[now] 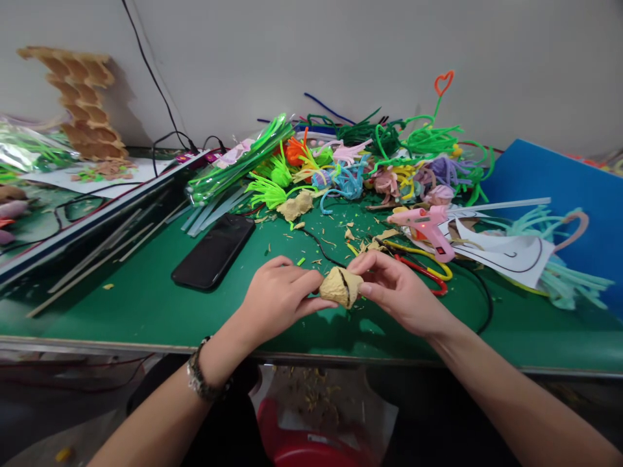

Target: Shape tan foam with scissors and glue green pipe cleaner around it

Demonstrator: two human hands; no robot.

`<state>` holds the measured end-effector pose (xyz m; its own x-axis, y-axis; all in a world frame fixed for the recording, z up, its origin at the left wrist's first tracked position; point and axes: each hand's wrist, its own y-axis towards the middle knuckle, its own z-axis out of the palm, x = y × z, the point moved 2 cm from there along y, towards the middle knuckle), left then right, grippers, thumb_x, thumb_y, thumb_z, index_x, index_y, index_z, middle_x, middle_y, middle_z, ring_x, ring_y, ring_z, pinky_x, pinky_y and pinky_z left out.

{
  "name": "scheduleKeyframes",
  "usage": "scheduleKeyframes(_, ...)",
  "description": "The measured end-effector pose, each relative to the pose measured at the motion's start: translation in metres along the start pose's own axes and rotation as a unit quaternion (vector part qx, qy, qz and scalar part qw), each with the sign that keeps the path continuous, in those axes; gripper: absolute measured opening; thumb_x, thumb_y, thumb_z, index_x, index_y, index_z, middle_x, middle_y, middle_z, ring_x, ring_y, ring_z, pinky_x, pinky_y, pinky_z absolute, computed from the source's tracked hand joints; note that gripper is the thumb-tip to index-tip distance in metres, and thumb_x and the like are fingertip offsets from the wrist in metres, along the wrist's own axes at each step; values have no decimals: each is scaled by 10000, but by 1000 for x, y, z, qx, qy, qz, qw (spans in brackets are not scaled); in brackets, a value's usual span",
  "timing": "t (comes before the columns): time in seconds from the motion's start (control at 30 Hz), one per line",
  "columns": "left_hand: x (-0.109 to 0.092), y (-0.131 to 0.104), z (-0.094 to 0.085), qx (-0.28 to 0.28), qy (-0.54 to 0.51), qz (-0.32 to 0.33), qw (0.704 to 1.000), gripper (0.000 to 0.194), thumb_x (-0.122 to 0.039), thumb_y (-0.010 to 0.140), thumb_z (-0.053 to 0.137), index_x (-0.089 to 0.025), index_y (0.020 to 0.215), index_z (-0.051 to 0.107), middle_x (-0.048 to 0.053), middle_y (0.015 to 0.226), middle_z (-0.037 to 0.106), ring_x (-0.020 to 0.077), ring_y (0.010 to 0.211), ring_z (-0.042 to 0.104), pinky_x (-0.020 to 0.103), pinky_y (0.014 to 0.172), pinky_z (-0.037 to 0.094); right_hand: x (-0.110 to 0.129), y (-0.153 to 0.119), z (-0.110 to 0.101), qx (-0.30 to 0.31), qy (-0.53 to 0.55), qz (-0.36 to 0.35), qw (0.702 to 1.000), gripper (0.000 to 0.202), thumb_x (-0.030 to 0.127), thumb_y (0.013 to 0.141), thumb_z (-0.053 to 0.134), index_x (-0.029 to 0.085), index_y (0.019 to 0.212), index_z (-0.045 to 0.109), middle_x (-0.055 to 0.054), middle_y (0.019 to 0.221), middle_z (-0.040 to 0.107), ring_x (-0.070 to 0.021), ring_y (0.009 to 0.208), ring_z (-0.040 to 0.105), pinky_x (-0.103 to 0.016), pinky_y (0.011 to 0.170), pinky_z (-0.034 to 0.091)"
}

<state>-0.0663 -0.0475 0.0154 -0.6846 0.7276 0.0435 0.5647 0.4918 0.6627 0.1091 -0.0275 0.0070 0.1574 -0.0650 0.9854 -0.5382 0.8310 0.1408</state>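
Left hand (pixel 285 293): reaching in from the left, fingers and thumb pinched, bracelet at wrist. Right hand (pixel 396 292): fingertips drawn together opposite the left, wrist bare. Both forearms: bare, angled inward from the lower corners, hands nearly meeting.

"Making out any words, brands, numbers or signs?"
"Finding none legible."
"Checking the pink glue gun (pixel 422 230) too?"
"Yes, and spotting small marks on its side, but showing too tiny for reading."
"And looking down at the red plastic seat (pixel 302 451)?"
"Noticing a pale strip (pixel 325 442) on it, possibly bearing print, but coming out too blurred for telling."
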Motion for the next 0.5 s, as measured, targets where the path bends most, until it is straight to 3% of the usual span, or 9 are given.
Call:
scheduleKeyframes(0.2,3,0,-3,8,-23,-4,1000,479,-481,887,264,-167,597,480,-40,446,500,91,423,424,225,591,336,4,-1,3,-9,-20,-20,1000,135,255,723,650,204,781,539,19,807,511,-73,730,508,-192,642,435)
scheduleKeyframes(0.5,6,-2,1,44,-64,-3,997,491,-517,871,253,-166,612,480,-43,468,502,91,448,417,235,623,321,4,-2,2,-10,-28,10,1000,162,288,718,653,202,784,533,16,793,521,-79,718,513,-195,626,438)
